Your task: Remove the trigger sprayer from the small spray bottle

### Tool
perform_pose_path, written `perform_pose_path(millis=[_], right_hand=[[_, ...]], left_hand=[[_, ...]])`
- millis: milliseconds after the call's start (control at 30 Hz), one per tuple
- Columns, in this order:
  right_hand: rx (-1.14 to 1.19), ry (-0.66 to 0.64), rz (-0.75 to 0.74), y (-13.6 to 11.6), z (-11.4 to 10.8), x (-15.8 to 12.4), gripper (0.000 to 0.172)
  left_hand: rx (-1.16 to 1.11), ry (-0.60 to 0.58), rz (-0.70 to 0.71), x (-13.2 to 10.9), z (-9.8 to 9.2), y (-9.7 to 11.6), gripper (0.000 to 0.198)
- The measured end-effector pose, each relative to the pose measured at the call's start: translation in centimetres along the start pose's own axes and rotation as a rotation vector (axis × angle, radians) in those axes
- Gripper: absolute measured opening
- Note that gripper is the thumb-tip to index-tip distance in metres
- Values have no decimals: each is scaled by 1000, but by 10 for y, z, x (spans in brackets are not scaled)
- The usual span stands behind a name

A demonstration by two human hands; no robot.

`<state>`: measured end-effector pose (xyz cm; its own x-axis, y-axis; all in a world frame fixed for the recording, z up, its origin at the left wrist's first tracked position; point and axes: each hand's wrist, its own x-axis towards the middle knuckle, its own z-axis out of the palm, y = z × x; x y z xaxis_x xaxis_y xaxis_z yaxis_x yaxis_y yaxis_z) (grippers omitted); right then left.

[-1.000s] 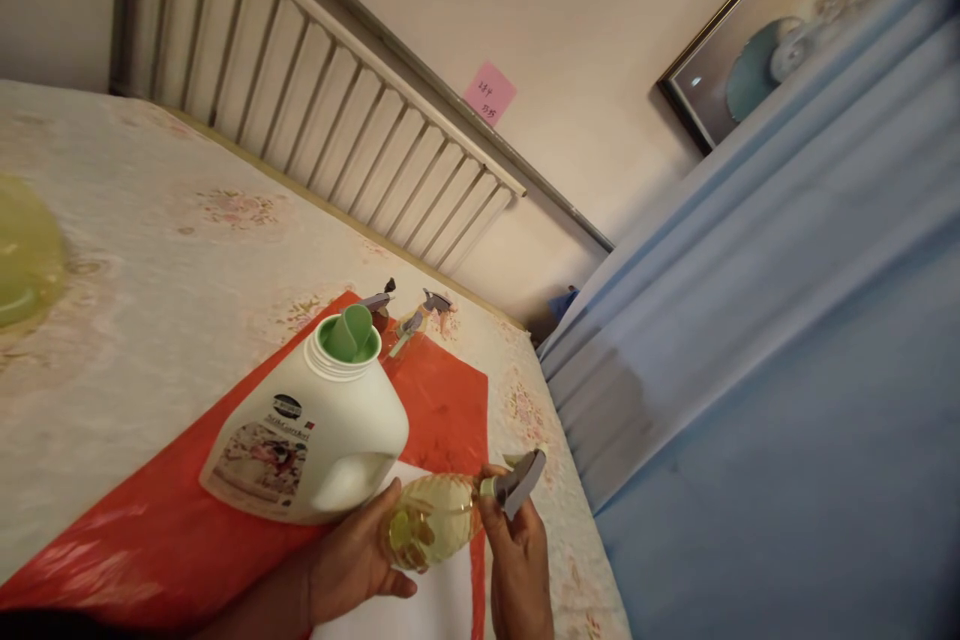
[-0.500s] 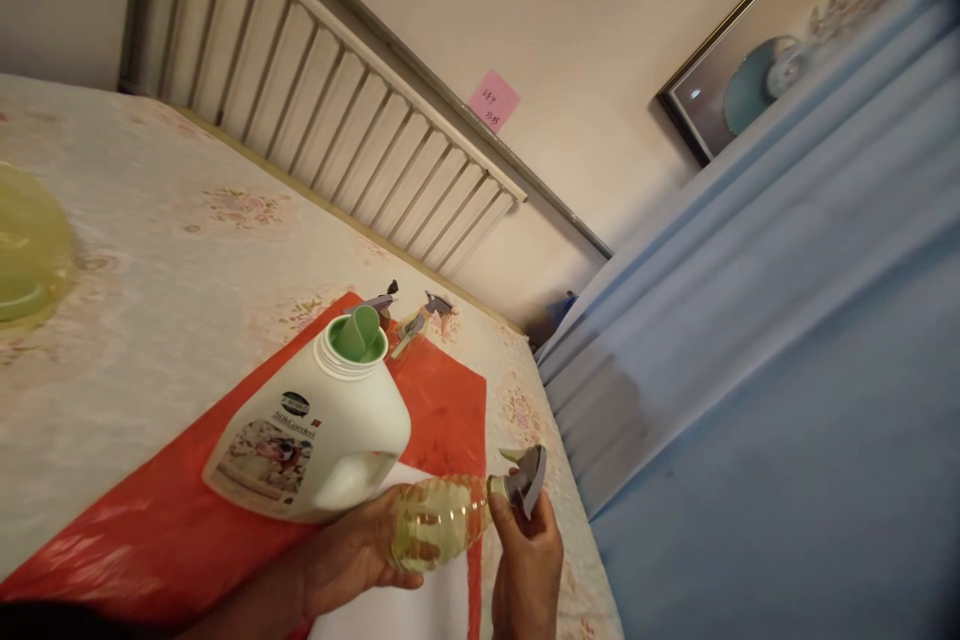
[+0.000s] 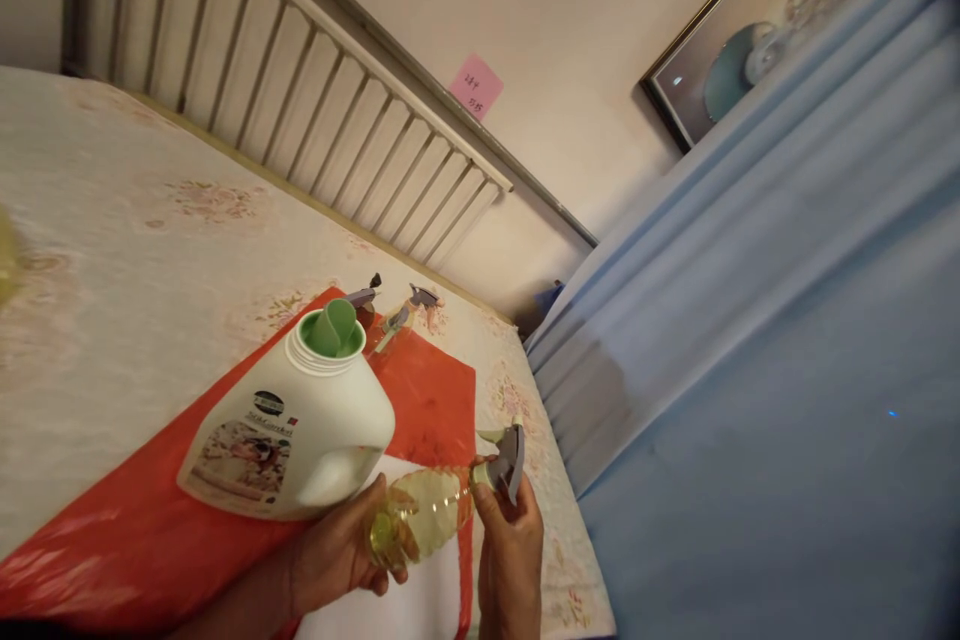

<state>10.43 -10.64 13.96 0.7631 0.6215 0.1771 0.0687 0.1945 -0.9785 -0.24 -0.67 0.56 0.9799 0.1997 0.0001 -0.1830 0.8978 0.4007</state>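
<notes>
A clear yellowish spray bottle (image 3: pixel 431 512) lies tilted between my two hands, its grey trigger head (image 3: pixel 506 463) toward the right. My left hand (image 3: pixel 341 550) is wrapped round the bottle's base. The fingers of my right hand (image 3: pixel 512 540) close on the collar of the trigger head, at the bottle's neck. Just beyond my left hand stands a big white jug (image 3: pixel 330 420) with a picture label; its uncapped mouth shows a green spout (image 3: pixel 335 327).
Under the jug is a red sheet (image 3: pixel 431 390) with a white sheet (image 3: pixel 390 610) on it, over a floral tablecloth (image 3: pixel 135 250). More spray heads (image 3: pixel 424 296) lie behind the jug. A radiator (image 3: pixel 300 90) lines the wall; a blue curtain (image 3: pixel 750 370) hangs at right.
The view has shifted a little, so most things appear farther left. Both hands still hold the spray bottle, and the trigger head has turned slightly relative to the view.
</notes>
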Motion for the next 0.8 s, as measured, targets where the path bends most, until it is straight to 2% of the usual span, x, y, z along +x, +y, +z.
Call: perform_pose_path(millis=[167,400,500,667,800], right_hand=[[-123,90,-11,3,-5,2,54],[-58,103,-15,9,-8,4,49],[45,45,6,8,-7,3,52],[137,-130,23,3,-3,0,52],[52,-122,-40,4,-4,-1,55]], left_hand=[[-26,-6,36,0,-1,2,49],[6,28,40,0,-1,3,51],[8,41,18,1,-2,3,54],[-9,41,-7,3,-5,3,56],[-20,51,-8,3,-4,3,56]])
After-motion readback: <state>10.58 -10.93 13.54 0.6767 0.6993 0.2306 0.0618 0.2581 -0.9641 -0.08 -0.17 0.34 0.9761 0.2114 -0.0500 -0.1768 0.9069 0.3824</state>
